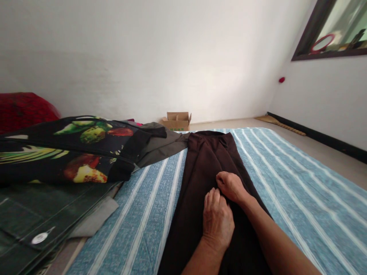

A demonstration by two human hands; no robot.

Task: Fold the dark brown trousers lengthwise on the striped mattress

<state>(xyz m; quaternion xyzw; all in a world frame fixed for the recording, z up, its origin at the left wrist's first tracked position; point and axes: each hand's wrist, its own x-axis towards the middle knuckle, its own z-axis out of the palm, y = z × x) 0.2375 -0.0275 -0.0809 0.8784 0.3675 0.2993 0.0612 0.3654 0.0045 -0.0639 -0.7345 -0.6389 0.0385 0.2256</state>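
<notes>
A pair of dark brown trousers (197, 191) lies lengthwise on a blue bedsheet with white stripes (146, 206), its waistband at the far end. My left hand (218, 219) rests low on the cloth, fingers curled together and closed on the fabric. Just ahead and to the right, my right hand (231, 186) is closed in a pinch on the same trousers. The two hands almost touch. Both sets of fingertips are partly hidden against the dark cloth.
On the left lies a pile of clothes with a black printed jacket (86, 149) over a dark green garment (57, 206) with a white button. A red bundle (25, 110) sits behind it. An open cardboard box (176, 121) stands by the white wall, beyond the sheet.
</notes>
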